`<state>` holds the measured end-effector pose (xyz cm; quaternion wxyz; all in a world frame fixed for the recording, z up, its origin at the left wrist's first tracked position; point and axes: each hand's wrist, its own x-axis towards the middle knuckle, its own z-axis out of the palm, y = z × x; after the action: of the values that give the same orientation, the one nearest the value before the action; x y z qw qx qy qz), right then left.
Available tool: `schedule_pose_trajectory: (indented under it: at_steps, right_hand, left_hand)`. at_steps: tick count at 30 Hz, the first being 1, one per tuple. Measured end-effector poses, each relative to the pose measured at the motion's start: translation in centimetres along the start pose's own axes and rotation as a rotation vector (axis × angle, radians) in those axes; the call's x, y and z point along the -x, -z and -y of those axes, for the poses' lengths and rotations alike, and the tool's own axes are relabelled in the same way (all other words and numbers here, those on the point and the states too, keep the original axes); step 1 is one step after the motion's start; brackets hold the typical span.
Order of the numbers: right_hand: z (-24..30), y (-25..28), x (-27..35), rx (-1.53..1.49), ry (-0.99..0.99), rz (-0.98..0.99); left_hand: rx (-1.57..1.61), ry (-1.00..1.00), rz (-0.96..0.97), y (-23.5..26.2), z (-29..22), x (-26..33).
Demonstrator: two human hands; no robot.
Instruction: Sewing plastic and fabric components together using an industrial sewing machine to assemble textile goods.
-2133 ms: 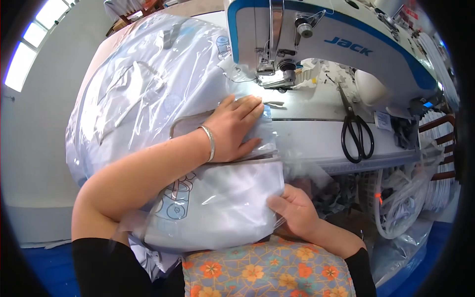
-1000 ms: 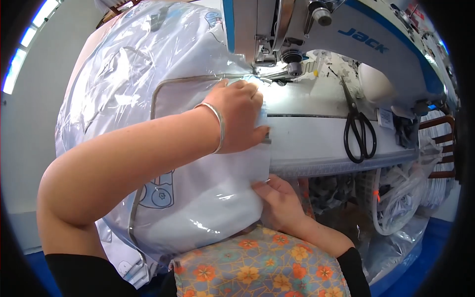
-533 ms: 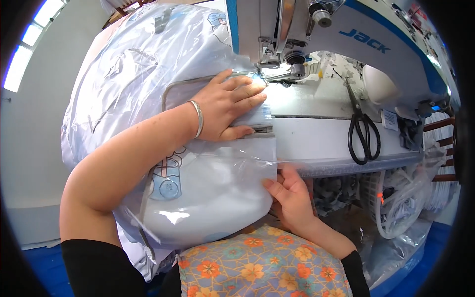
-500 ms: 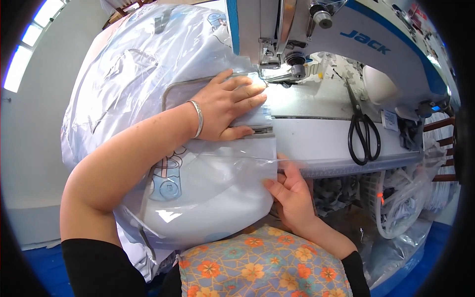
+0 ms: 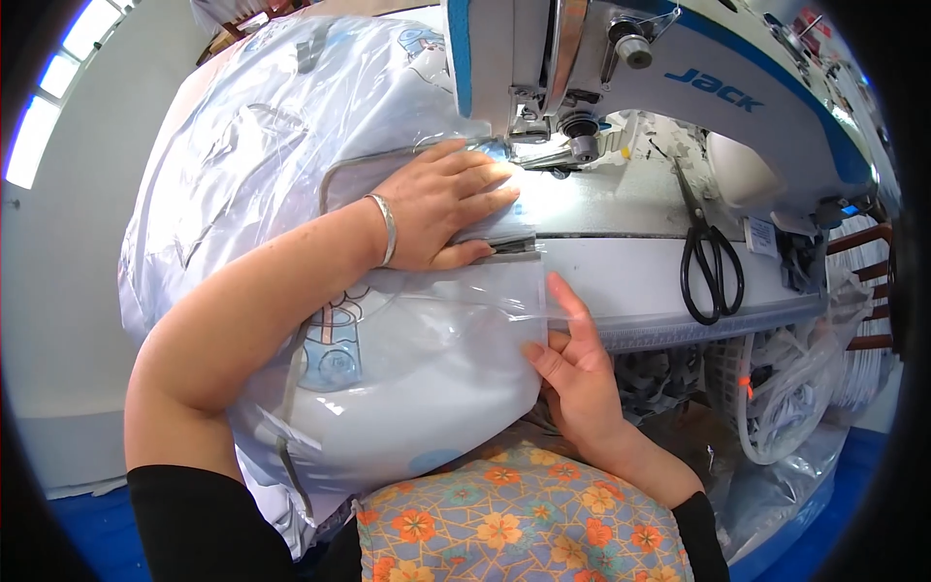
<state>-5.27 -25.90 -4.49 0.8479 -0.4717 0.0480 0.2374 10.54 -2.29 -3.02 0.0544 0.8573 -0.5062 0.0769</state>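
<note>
A large piece of clear plastic over pale blue-white material (image 5: 436, 364), with printed blue pictures and grey edging, spreads across the left and comes down in front of me. My left hand (image 5: 441, 202), a silver bangle at its wrist, lies flat on it with fingers spread, close to the needle area of a white and blue sewing machine (image 5: 621, 87). Lower right, my right hand (image 5: 582, 373) pinches the material's right edge, thumb on top. Its index finger points up along that edge; the other fingers are partly hidden beneath.
Black-handled scissors (image 5: 713, 272) lie on the machine table (image 5: 611, 267) to the right. A ruler strip (image 5: 659, 333) runs along the table's front edge. Below it stand a white basket (image 5: 727, 373) and clear plastic bags. A flowered cloth (image 5: 514, 519) covers my lap.
My right index finger has straightened upward beside the edge, while the thumb stays on the material. The material has shifted very slightly; my left hand stays nearly in place.
</note>
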Motion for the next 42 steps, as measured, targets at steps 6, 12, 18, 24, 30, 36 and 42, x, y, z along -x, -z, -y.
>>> schedule_pose_trajectory:
  at_steps: [6, 12, 18, 24, 30, 36, 42]
  right_hand:
    - [0.0, -0.4, -0.3, -0.086, -0.067, -0.048]
    - [-5.9, 3.4, 0.2, -0.475, -0.155, 0.418]
    - [-8.3, 0.9, -1.8, 0.344, -0.147, 0.542]
    - [-10.2, 1.6, 0.0, -0.291, -0.241, 0.336]
    - [1.4, 0.0, 2.8, -0.138, -0.116, 0.172]
    - [8.2, -0.2, 1.5, 0.221, -0.192, 0.361]
    - [3.2, 3.0, 3.5, 0.212, -0.475, 0.178]
  left_hand:
    - [-0.058, -0.087, 0.157, 3.3, 0.7, 1.5]
    - [0.496, 0.472, 0.342, 8.6, -8.7, -2.7]
    - [0.145, 0.699, 0.273, 3.4, -14.7, -2.8]
    - [0.114, 0.629, 0.222, 1.7, -10.9, 0.8]
    - [0.195, 0.370, 0.110, 1.6, -7.1, 4.6]
    - [0.242, 0.181, 0.108, 3.4, -6.4, 6.0]
    - [0.334, 0.704, 0.706, 9.0, -7.8, -3.4]
